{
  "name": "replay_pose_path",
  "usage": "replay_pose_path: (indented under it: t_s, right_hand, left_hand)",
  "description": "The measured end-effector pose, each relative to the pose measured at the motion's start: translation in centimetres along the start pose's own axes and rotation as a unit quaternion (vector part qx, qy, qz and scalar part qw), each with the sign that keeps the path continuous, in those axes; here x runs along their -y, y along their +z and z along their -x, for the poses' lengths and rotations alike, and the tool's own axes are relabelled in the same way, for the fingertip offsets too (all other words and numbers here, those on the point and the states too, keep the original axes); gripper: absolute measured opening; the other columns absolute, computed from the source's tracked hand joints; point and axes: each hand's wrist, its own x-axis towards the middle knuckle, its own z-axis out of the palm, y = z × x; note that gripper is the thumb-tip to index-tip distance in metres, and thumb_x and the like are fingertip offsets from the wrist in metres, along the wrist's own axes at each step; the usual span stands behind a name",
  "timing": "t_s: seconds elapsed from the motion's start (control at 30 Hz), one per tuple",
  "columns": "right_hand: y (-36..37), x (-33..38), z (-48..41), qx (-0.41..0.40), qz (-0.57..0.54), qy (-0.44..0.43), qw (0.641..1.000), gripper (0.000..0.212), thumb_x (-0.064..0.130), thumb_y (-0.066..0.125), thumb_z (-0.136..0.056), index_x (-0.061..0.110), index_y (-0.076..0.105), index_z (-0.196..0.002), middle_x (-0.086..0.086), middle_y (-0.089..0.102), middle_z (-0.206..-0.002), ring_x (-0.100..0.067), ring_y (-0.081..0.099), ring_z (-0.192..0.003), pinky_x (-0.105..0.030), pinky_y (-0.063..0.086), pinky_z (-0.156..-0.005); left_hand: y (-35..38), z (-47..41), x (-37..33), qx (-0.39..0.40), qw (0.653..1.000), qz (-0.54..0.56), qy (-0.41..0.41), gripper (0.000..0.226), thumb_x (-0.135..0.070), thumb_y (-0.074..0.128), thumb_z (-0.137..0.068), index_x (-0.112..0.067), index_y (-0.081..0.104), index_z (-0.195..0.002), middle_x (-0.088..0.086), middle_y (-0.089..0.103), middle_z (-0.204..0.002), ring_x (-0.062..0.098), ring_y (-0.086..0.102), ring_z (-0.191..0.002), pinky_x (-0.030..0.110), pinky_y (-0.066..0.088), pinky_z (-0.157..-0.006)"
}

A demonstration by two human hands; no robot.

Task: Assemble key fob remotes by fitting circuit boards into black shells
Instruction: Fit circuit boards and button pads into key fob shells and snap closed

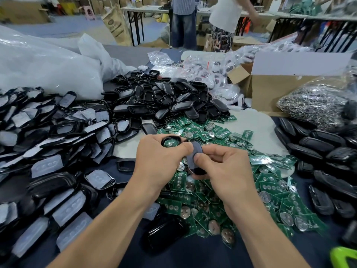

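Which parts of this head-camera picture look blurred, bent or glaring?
Head view: lines curve near the frame edges; the bright green object at lower right is smeared; glare sits on the heap of glossy black plastic shells; the left hand and right hand look sharp.

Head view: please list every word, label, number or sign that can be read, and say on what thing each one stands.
No text can be read with certainty.
Brown paper sack: a dark oval mark with print, too blurred to read.
Green circuit boards: fine markings, too small to read.
Black shell in the left hand, grey cover in the right hand: no writing visible.
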Motion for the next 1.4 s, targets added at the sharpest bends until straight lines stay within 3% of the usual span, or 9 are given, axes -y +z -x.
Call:
replay_pose_path:
  t_s: [0.2,0.4,0.53,0.7,0.87,0.97,1.07,1.23,1.4]
  right_hand:
    - [0.1,-0.2,0.0,0.012,0.018,-0.008,1.000,0.021,0.001,0.076,-0.090,0.021,0.082,-0.089,-0.001,0.079,-0.076,-0.018,0.077,-0.070,-0.031,0.064,-0.061]
    - [-0.1,0.0,0.0,0.017,-0.003,-0.006,1.000,0.025,-0.004,0.074,-0.089,0.019,0.083,-0.087,-0.005,0.079,-0.077,-0.021,0.077,-0.069,-0.030,0.063,-0.060]
    - [-0.2,0.6,0.0,0.083,-0.148,0.084,0.982,0.012,0.011,0.073,-0.090,0.013,0.083,-0.085,-0.008,0.079,-0.087,-0.022,0.077,-0.075,-0.032,0.063,-0.065]
    - [-1.2,1.0,-0.2,0.200,-0.285,0.172,0.922,0.042,0.020,0.073,-0.087,-0.003,0.070,-0.121,-0.020,0.075,-0.103,-0.029,0.075,-0.088,-0.036,0.064,-0.075]
    - [-1.9,1.0,-0.3,0.271,-0.295,0.169,0.901,0.055,0.013,0.078,-0.075,0.006,0.072,-0.129,-0.020,0.072,-0.116,-0.029,0.072,-0.101,-0.039,0.062,-0.090]
    - [-1.8,1.0,-0.3,0.269,-0.303,0.171,0.898,0.056,0.011,0.078,-0.075,0.001,0.070,-0.129,-0.026,0.070,-0.119,-0.031,0.072,-0.103,-0.038,0.062,-0.088]
    - [-1.5,0.9,-0.1,0.243,-0.312,0.178,0.901,0.035,0.005,0.072,-0.085,-0.002,0.074,-0.119,-0.030,0.069,-0.123,-0.033,0.073,-0.104,-0.038,0.063,-0.085]
    - [-1.0,1.1,-0.1,0.232,-0.327,0.183,0.898,0.028,0.005,0.064,-0.088,0.005,0.080,-0.111,-0.020,0.075,-0.112,-0.026,0.076,-0.101,-0.037,0.063,-0.084]
    - [-1.1,1.0,-0.2,0.179,-0.410,0.214,0.869,0.046,-0.001,0.071,-0.084,-0.010,0.063,-0.129,-0.029,0.072,-0.114,-0.035,0.076,-0.097,-0.041,0.065,-0.080]
  left_hand:
    - [-0.2,0.0,0.2,-0.025,0.994,-0.084,0.064,0.011,-0.025,0.083,-0.081,-0.022,0.074,-0.074,-0.009,0.050,-0.044,0.012,0.036,-0.040,0.025,0.033,-0.040]
    - [-0.3,0.0,0.2,0.000,0.997,-0.066,0.043,0.015,-0.022,0.084,-0.084,-0.019,0.075,-0.072,-0.006,0.050,-0.045,0.014,0.036,-0.043,0.026,0.033,-0.042]
    - [-0.5,-0.3,-0.1,0.033,0.998,0.053,-0.007,0.018,-0.011,0.083,-0.079,-0.012,0.072,-0.065,-0.003,0.044,-0.043,0.010,0.031,-0.037,0.019,0.029,-0.038]
    - [-1.2,-0.6,-0.6,0.128,0.980,0.149,-0.041,0.014,-0.021,0.083,-0.066,-0.019,0.069,-0.065,0.000,0.043,-0.040,0.010,0.030,-0.034,0.018,0.032,-0.038]
    - [-1.7,-0.6,-0.6,0.181,0.971,0.151,-0.030,0.017,-0.030,0.084,-0.066,-0.017,0.074,-0.071,0.002,0.046,-0.044,0.010,0.034,-0.037,0.022,0.031,-0.044]
    - [-1.7,-0.5,-0.7,0.182,0.978,0.103,-0.016,0.012,-0.023,0.083,-0.074,-0.013,0.078,-0.080,0.002,0.047,-0.045,0.011,0.037,-0.038,0.021,0.031,-0.041]
    - [-1.8,-0.7,-0.8,0.152,0.986,0.062,-0.016,0.014,-0.023,0.082,-0.075,-0.012,0.079,-0.082,0.005,0.048,-0.047,0.014,0.037,-0.040,0.021,0.033,-0.040]
    - [-1.6,-0.6,-0.7,0.121,0.991,0.061,-0.022,0.015,-0.022,0.085,-0.080,-0.015,0.082,-0.093,0.001,0.050,-0.047,0.010,0.037,-0.039,0.019,0.033,-0.039]
    - [-1.5,-0.5,-1.0,0.090,0.987,0.095,-0.093,0.051,-0.061,0.071,-0.084,-0.018,0.078,-0.111,-0.003,0.055,-0.058,0.011,0.042,-0.046,0.018,0.035,-0.043]
